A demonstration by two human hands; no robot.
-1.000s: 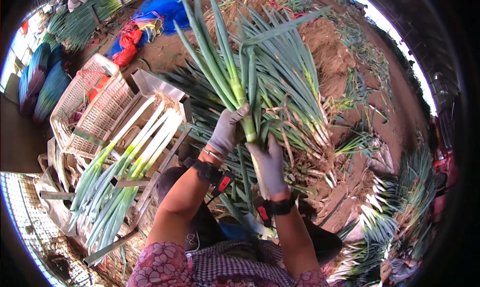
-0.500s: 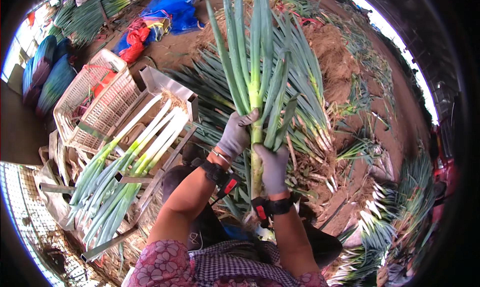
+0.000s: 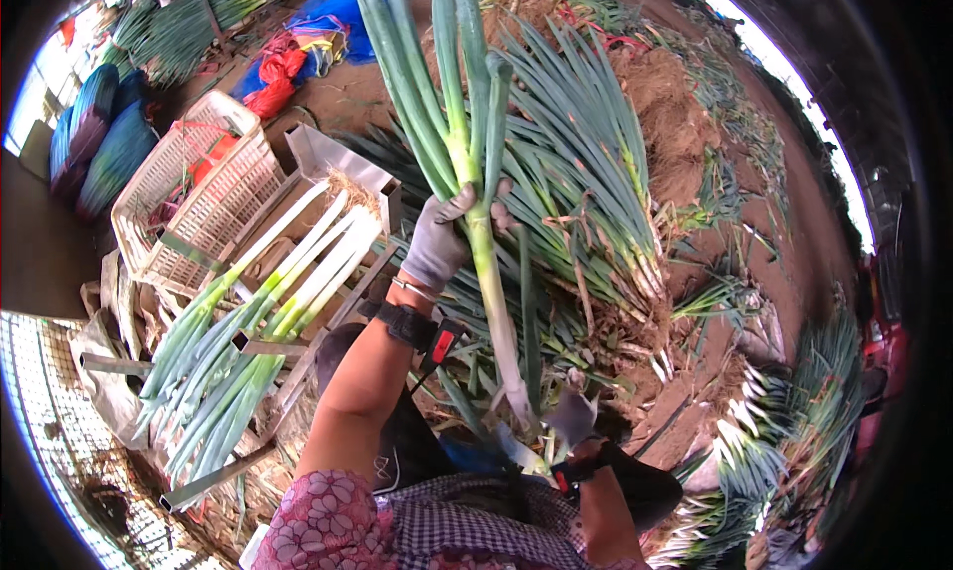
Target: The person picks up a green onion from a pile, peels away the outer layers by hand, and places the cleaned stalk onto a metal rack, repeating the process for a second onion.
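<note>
Wrapped round the stalk just below the leaf fork, my gloved left hand (image 3: pixel 439 240) holds a big green onion (image 3: pixel 486 272). Its tubular leaves spread upward, and its pale root end points down toward my lap. A loose green leaf (image 3: pixel 529 322) hangs along the stalk's right side. My gloved right hand (image 3: pixel 571 418) is low by the root end, smeared by motion; whether its fingers grip a peeled strip cannot be made out. To my left, several trimmed green onions (image 3: pixel 313 272) lie side by side on a metal rack (image 3: pixel 342 163), roots at its far end.
A plastic crate (image 3: pixel 204 188) with red ties inside stands beyond the rack. A heap of unpeeled green onions (image 3: pixel 586 163) lies ahead on the soil. White-stemmed onions (image 3: pixel 740 441) are piled at the right. Blue sheeting and a red bag (image 3: pixel 273 83) are at the far left.
My right hand has left the stalk and moved down to the root end. The leaves on the stalk's right side have come away from it. My left hand shifted slightly left and up, tilting the onion.
</note>
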